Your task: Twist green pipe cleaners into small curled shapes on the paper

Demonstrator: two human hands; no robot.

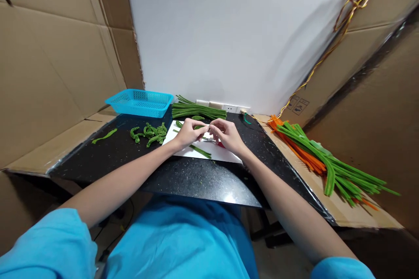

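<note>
A speckled black tabletop (203, 179) bears a white sheet (225, 155). Left hand (187, 134) and right hand (229, 136) meet above it, fingertips close; I cannot tell whether they pinch anything. The dark-green chenille stem (200, 151) on the sheet looks light, soft, bendable: grip near one end.

White wall (203, 22) at far side. Cardboard panelling, left (49, 52) and right. Black speckled tabletop (193, 178) between. Light glare (228, 197) at near edge.

Your speckled black desk (196, 178) carries a white sheet (225, 154), curled green pieces (162, 130) just left of it, dark green stems (198, 110) bundled behind, a blue basket (139, 110) and a lone yellow-green strip (105, 137).
</note>
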